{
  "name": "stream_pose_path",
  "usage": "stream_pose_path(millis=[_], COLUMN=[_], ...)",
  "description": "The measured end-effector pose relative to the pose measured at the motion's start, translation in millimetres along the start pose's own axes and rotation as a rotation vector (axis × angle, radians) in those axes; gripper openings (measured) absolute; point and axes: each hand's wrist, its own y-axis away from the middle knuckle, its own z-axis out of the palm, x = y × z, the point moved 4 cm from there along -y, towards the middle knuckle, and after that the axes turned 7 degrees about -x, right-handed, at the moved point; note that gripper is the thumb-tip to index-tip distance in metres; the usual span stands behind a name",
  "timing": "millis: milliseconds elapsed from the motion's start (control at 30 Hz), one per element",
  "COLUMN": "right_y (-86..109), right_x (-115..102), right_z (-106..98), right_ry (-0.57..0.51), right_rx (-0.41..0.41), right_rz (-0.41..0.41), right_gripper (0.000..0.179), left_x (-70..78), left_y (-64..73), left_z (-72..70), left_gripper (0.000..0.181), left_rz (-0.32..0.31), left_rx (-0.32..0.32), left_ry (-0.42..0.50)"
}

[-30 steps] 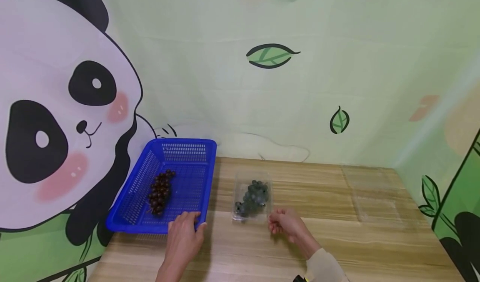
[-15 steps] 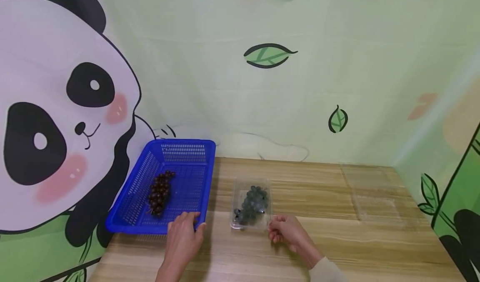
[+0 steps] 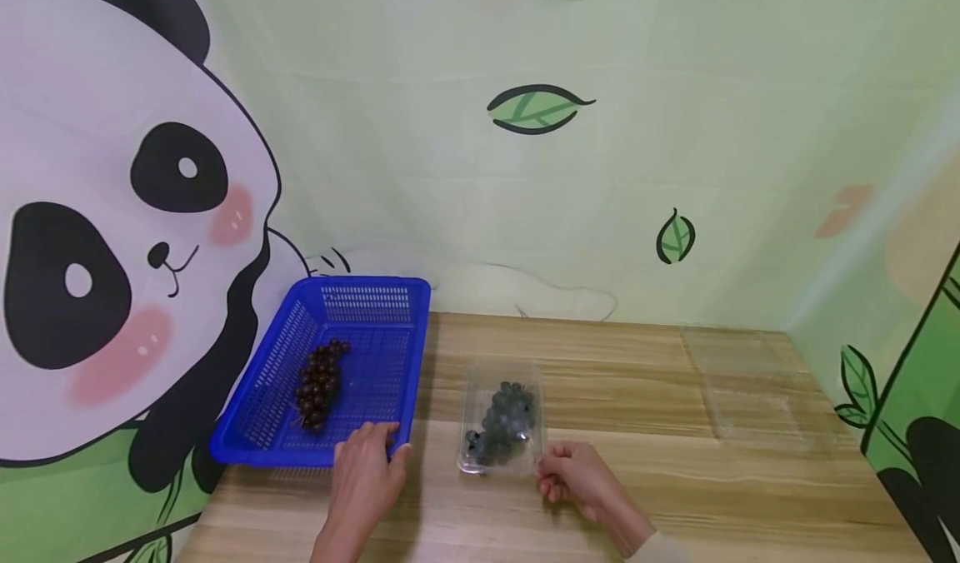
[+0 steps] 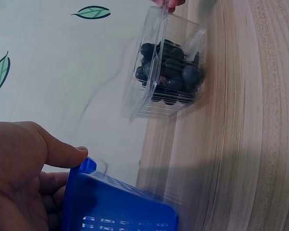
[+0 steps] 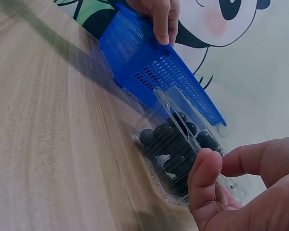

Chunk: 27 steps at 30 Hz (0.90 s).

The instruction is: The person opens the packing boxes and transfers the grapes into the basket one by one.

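Observation:
A blue perforated plastic basket [image 3: 417, 346] stands at the left of the table. My left hand [image 3: 366, 478] grips its near right corner, the thumb on the rim in the left wrist view. Inside the basket lies a bunch of dark red grapes [image 3: 318, 384]. To its right is a clear plastic box [image 3: 480, 380] holding a bunch of blue-black grapes [image 3: 506, 423]. My right hand [image 3: 581, 481] pinches the rim of this box at its near right corner, between thumb and index finger. The box appears upright in the left wrist view [image 4: 156, 94].
Flat transparent plastic pieces [image 3: 750, 384] lie at the far right of the wooden table [image 3: 622, 396]. A fabric backdrop [image 3: 420, 130] printed with a panda and leaves rises behind the table's back edge.
The clear box with the blue-black grapes has slid a little toward me, and my right hand has moved with it. My left hand and the basket have stayed in place.

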Motion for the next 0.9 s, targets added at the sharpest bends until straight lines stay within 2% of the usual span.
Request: stream_pose_path(millis=[267, 700, 900], right_y=[10.2, 23.7, 29.3], right_x=[7.6, 12.7, 15.2], right_z=[3.0, 6.5, 9.0], right_ry=[-0.010, 0.008, 0.017], right_rx=[-0.030, -0.052, -0.070], right_rz=[0.010, 0.072, 0.068], right_gripper=[0.008, 0.009, 0.007], left_x=[-4.3, -0.1, -0.3], left_y=[0.1, 0.1, 0.8], left_z=[3.4, 1.7, 1.5], left_gripper=[0.030, 0.030, 0.029], left_rz=[-0.005, -0.002, -0.003], left_rx=[-0.005, -0.001, 0.004], left_ry=[-0.005, 0.000, 0.000])
